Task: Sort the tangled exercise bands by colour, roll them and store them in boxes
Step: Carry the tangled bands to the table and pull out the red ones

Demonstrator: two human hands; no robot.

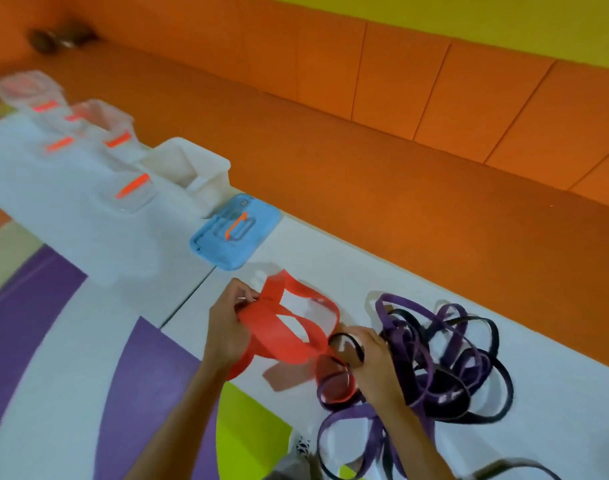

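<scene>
A wide red exercise band (pixel 289 336) stretches in twisted loops above the white table (pixel 330 258). My left hand (pixel 228 327) pinches its far end. My right hand (pixel 375 362) grips its near end, where the red band runs into a black loop and the tangle. That tangle of purple and black bands (pixel 445 358) lies on the table just right of my right hand. More purple loops (pixel 351 434) hang over the table's front edge near my right forearm.
A blue box lid (pixel 235 232) lies on the table beyond the red band. Behind it stands an open white box (pixel 192 171), then several clear boxes with orange clips (pixel 98 129) further left. An orange padded wall runs behind the table.
</scene>
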